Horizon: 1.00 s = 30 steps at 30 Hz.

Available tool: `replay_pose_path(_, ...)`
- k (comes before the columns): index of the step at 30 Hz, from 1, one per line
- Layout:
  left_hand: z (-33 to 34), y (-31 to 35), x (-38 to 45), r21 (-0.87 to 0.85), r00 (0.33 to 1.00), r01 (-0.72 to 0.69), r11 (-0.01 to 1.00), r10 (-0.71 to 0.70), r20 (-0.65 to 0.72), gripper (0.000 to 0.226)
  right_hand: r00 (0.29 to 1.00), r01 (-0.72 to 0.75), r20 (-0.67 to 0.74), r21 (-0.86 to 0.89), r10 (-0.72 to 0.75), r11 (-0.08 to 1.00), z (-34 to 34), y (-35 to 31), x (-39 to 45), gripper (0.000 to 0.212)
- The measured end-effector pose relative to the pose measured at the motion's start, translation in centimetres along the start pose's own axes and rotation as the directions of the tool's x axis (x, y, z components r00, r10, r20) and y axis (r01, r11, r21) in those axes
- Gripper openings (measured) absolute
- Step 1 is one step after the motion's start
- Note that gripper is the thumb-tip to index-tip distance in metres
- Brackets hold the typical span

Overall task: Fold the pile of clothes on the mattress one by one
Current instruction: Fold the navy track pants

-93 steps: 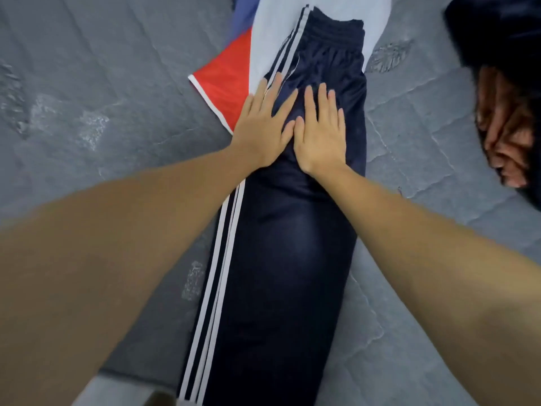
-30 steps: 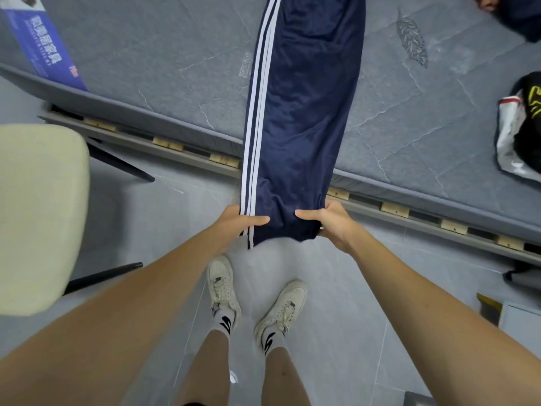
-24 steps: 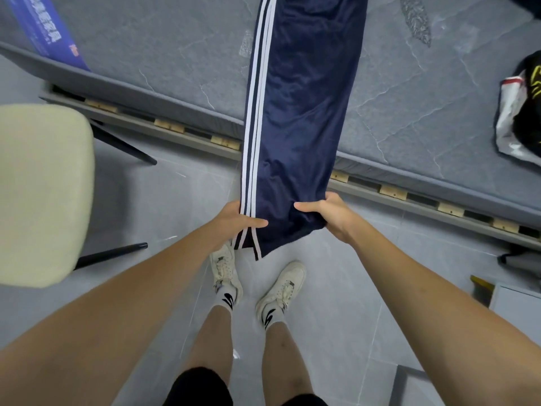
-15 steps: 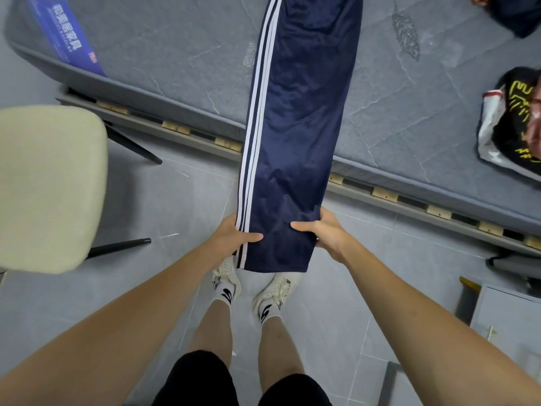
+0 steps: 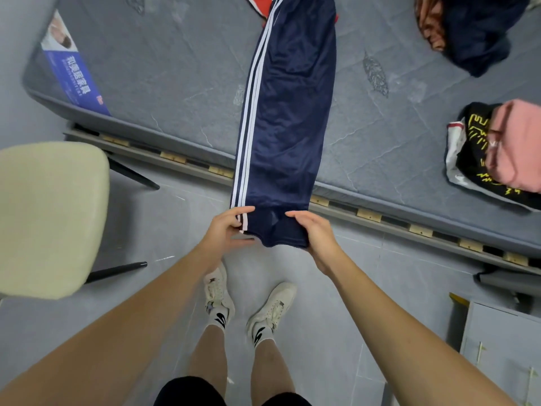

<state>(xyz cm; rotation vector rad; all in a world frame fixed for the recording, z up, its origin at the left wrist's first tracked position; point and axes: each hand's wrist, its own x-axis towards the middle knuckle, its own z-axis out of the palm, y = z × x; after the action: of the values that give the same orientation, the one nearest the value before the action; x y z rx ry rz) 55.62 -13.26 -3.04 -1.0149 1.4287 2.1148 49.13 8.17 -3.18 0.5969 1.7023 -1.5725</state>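
Note:
Navy track pants (image 5: 288,118) with white side stripes lie lengthwise across the grey mattress (image 5: 181,71), their leg ends hanging over the near edge. My left hand (image 5: 225,227) pinches the striped left corner of the leg hems. My right hand (image 5: 314,232) grips the right corner, thumb on top. Both hands hold the hems above the floor in front of the bed. A red and white garment (image 5: 259,4) peeks out under the pants at the top edge.
A cream chair (image 5: 49,218) stands to my left on the grey floor. On the mattress at right lie a black, white and pink stack of clothes (image 5: 497,153) and a dark garment (image 5: 480,30). A wooden bed frame (image 5: 369,215) runs under the mattress. My feet (image 5: 248,306) stand below the hems.
The hems have risen a little and bunched between my hands, which moved closer to the bed edge. The view tilted up, showing more of the mattress.

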Motion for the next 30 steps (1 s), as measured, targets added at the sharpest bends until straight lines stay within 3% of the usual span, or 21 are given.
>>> replay_pose_path(2,0.0,1.5,0.9,-0.018,0.998,0.022,1.0,-0.021,0.066,0.08,0.989,-0.099,0.125,0.159,0.079,0.982,-0.9,-1.8,0.4,0.056)
replay_pose_path(3,0.0,2.2,1.6,0.027,0.998,0.01,1.0,-0.012,0.064,0.085,0.979,-0.111,0.19,0.192,0.073,0.975,-1.5,-2.7,0.8,0.059)
replay_pose_path(5,0.6,3.9,3.0,0.16,0.997,-0.038,0.986,0.027,0.069,0.079,0.955,-0.124,0.291,0.205,0.061,0.971,-3.0,-4.2,1.9,0.052)
replay_pose_path(9,2.3,7.9,5.9,0.334,0.992,-0.127,0.934,0.126,0.026,0.049,0.934,-0.102,0.35,0.082,0.067,0.991,-4.2,-7.5,4.6,0.07)
replay_pose_path(12,3.5,11.2,8.7,0.411,0.984,-0.171,0.896,0.179,0.018,0.036,0.972,0.023,0.237,-0.091,0.0,0.996,-4.2,-10.7,6.5,0.062)
replay_pose_path(15,4.8,14.6,12.0,0.494,0.978,-0.193,0.848,0.209,0.024,0.014,0.991,0.125,0.069,-0.173,-0.115,0.977,-4.6,-13.8,9.4,0.034)
replay_pose_path(17,5.3,16.6,14.6,0.584,0.948,-0.268,0.766,0.318,0.018,0.007,0.977,0.211,0.008,-0.234,-0.215,0.949,-4.6,-15.7,11.5,0.006)
replay_pose_path(19,5.4,18.4,17.9,0.71,0.881,-0.365,0.602,0.47,0.055,0.014,0.914,0.337,-0.075,-0.405,-0.398,0.85,-4.8,-17.6,14.6,0.022)
replay_pose_path(21,5.5,20.1,20.8,0.784,0.83,-0.376,0.494,0.556,0.048,0.022,0.814,0.406,-0.115,-0.588,-0.57,0.699,-4.9,-19.3,17.3,0.04)
replay_pose_path(22,5.6,21.3,22.7,0.776,0.83,-0.378,0.505,0.557,0.041,0.023,0.786,0.402,-0.151,-0.611,-0.599,0.682,-4.5,-20.7,18.8,0.035)
replay_pose_path(24,6.0,24.0,26.0,0.649,0.872,-0.398,0.649,0.488,0.047,0.024,0.805,0.385,-0.2,-0.538,-0.558,0.75,-3.7,-23.6,21.5,0.007)
replay_pose_path(26,6.4,26.8,29.8,0.527,0.888,-0.421,0.738,0.454,0.073,0.017,0.817,0.382,-0.22,-0.487,-0.533,0.786,-3.0,-26.4,25.1,0.02)
replay_pose_path(30,7.4,32.9,37.5,0.487,0.85,-0.495,0.72,0.517,0.1,0.018,0.807,0.386,-0.279,-0.418,-0.521,0.822,-1.9,-32.2,32.8,0.007)
